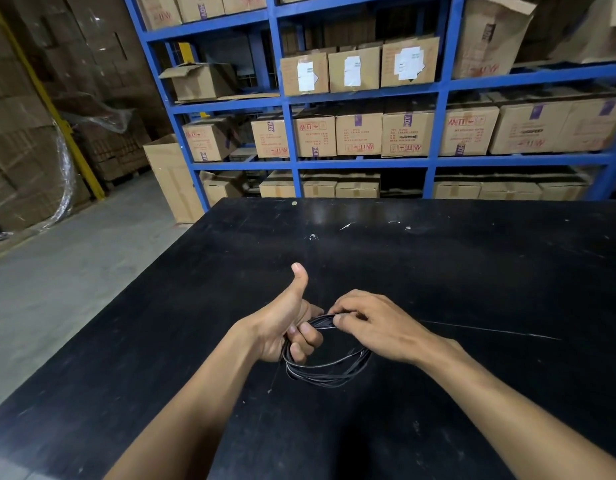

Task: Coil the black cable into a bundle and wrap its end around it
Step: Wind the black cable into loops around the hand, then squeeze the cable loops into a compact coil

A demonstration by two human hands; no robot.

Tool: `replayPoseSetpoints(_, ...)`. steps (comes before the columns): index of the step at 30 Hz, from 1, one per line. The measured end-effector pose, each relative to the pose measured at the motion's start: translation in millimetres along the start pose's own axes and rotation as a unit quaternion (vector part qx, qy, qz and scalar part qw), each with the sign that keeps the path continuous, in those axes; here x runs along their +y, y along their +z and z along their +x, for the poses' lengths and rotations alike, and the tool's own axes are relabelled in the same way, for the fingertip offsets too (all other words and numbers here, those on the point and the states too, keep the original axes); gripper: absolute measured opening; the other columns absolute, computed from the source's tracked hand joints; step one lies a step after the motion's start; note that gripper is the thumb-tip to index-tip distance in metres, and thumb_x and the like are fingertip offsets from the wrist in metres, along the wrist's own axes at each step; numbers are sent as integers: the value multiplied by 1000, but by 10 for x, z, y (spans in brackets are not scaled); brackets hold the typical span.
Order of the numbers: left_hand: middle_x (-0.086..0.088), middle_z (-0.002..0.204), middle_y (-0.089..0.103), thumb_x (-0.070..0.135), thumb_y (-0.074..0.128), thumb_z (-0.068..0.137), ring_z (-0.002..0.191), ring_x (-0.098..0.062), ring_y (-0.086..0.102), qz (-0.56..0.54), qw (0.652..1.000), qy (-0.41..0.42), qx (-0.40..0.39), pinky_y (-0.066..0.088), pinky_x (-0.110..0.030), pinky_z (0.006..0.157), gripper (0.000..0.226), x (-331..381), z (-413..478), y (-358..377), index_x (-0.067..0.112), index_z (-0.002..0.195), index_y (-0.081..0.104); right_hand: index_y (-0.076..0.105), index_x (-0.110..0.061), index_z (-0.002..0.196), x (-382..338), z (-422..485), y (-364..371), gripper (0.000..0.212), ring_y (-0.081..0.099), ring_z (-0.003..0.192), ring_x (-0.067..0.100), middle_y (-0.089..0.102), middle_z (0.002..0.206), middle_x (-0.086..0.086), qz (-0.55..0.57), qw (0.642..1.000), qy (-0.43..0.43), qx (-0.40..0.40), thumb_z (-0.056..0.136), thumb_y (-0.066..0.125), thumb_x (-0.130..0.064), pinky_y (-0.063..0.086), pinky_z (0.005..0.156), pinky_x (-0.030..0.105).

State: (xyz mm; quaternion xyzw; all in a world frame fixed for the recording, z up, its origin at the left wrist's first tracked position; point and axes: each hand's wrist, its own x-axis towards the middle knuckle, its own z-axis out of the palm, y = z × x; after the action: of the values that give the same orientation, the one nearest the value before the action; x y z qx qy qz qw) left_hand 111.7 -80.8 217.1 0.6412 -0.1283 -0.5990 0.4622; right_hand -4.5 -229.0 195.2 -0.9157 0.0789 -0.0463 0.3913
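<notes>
Head view shows us both of our bare hands meeting over the black tabletop, with the black cable gathered into several loose loops that hang from them just above or on the surface; we cannot tell whether the lowest loops touch it. Our left hand acts as the anchor: its fingers are curled shut through the loops so the turns stay stacked together, while the thumb stands up free, out of the way. Our right hand comes in from the other side with its fingers pinched closed on the top of the bundle, which we judge is where a fresh turn is being laid against the others or the end is being led round. Holding the coil at two near points keeps it from springing open. A thin line running off to the right across the tabletop may be the cable's free tail, or only a scratch; black on black makes it hard to say. The end of the cable and any plug are not visible, the far side of the coil is hidden behind our hands, and how many turns there are we cannot count.
</notes>
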Motion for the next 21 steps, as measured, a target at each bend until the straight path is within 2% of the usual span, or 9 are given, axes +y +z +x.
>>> replayPoseSetpoints(3,6,56,18,98,5,61,42,-3,13,9,1000,-6,8,23,-15,37,127,19,18,-18,3,129,54,66,-33,93,-17,-28,0,29,65,77,12,70,85,-4,22,999,15,-42,83,58,-59,53,76,39)
replayPoseSetpoints(6,6,55,21,98,8,62,41,-3,17,19,1000,-4,22,27,-16,36,128,28,53,-40,7,145,40,62,-34,91,22,-22,50,25,68,80,16,73,86,-1,21,997,26,-69,85,60,-58,55,77,41)
replayPoseSetpoints(8,5,55,23,99,10,61,41,-3,19,29,999,-4,23,29,-17,35,128,33,68,-48,9,148,35,62,-33,94,51,-13,72,20,71,82,17,74,89,2,38,996,30,-68,87,61,-52,55,81,42)
replayPoseSetpoints(11,6,55,24,100,11,60,40,-3,19,43,999,-2,15,29,-17,34,129,39,92,-52,5,141,42,64,-34,98,69,-19,110,12,67,73,11,71,85,-3,74,995,32,-63,91,61,-42,56,77,40)
replayPoseSetpoints(14,5,56,26,98,10,63,40,-3,20,34,999,6,26,29,-17,37,124,37,153,-74,11,147,33,65,-32,83,79,-9,160,12,61,67,11,63,73,-3,71,995,58,-47,93,58,-35,53,70,45)
replayPoseSetpoints(16,4,56,29,94,13,68,41,-4,22,23,999,21,37,31,-18,39,114,26,188,-89,14,146,33,61,-29,75,88,8,205,20,59,67,14,60,68,-3,84,992,90,-34,93,54,-31,48,64,42)
replayPoseSetpoints(18,3,58,34,83,27,83,43,-4,26,0,998,49,35,36,-20,42,91,9,205,-87,13,140,38,59,-26,73,87,19,244,24,56,64,13,58,66,-3,95,988,117,-14,94,47,-25,44,60,34)
replayPoseSetpoints(21,3,61,41,39,50,100,48,-6,33,-43,990,128,38,40,-22,51,47,-80,234,-130,7,135,46,55,-20,72,97,30,269,25,54,56,12,58,62,-1,108,980,158,54,93,42,-20,41,57,31)
